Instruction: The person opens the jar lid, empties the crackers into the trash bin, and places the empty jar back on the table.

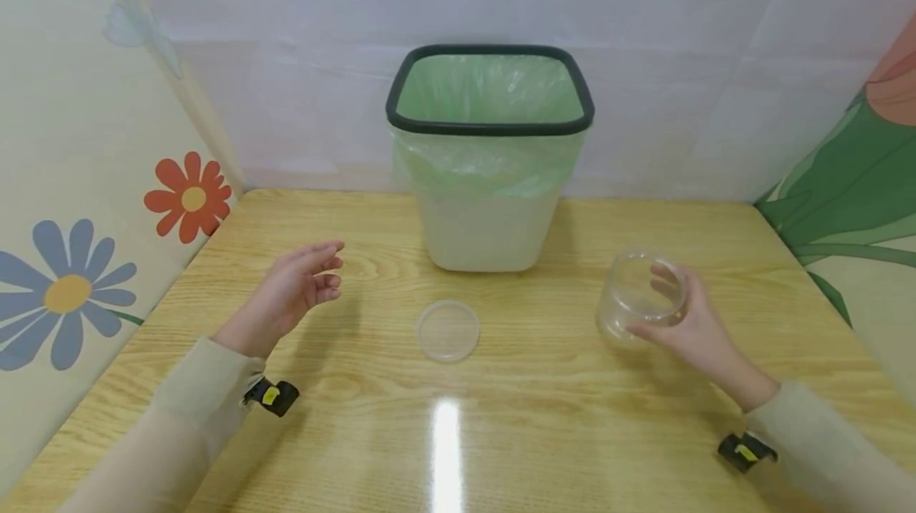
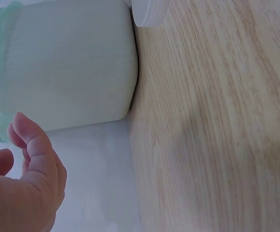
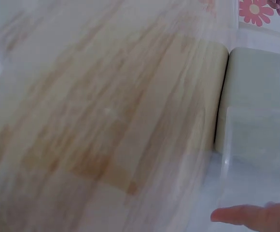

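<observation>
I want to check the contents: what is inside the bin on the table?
The bin holds a green liner bag. Only the bag's upper inner walls show; no contents are visible, and the near rim hides the bottom.

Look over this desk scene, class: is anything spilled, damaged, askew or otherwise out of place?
Nothing is spilled or broken. One oddity: the clear jar, held tilted in the right hand, is open, while its lid lies flat on the table, apart from it. The lined bin stands upright. The left hand holds nothing.
</observation>
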{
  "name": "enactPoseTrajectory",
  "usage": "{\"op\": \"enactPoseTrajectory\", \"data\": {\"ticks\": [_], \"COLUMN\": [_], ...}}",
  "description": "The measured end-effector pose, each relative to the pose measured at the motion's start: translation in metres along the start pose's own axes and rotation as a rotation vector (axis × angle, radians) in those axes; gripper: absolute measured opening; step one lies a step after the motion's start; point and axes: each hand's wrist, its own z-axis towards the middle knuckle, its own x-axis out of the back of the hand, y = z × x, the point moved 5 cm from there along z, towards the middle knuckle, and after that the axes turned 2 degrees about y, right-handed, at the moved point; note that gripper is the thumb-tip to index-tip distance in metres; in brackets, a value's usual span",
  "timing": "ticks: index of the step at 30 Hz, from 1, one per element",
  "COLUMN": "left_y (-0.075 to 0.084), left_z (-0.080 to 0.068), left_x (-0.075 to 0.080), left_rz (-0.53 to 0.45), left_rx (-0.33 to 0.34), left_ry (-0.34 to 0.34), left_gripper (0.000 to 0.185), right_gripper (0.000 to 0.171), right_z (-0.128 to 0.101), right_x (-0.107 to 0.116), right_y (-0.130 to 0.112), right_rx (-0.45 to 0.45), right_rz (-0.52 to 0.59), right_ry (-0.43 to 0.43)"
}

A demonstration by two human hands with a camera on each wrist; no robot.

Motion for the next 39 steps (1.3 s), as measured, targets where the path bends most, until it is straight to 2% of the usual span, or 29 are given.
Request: {"op": "enactPoseTrajectory", "data": {"ticks": [11,23,27,39], "left_y": [-0.004,-0.004,-0.004,-0.005], "left_z": [-0.001,-0.003,-0.002,-0.001], "left_x": [-0.001,0.0,0.0,-0.002], "left_rz": [0.008,0.002,0.002,-0.006], "left_rx": [-0.008,-0.02,-0.01,-0.011], "left_ry": [-0.002,-0.015,-0.006,-0.003], "left_gripper": [0.023,0.018,0.022,0.021], "right_gripper": [0.09,0.09,0.093,0.114], "right_z": [-0.003,-0.007,-0.008,-0.008], "right_x": [-0.007,-0.014,-0.016,-0.015], "right_y": [0.004,0.01,0.012,0.013], "right_rx": [0.008,-0.019,-0.027,-0.006], "right_rz": [0.033,0.014,0.009,0.047], "right_ry": [-0.067,-0.19,-0.241,-0.287]}}
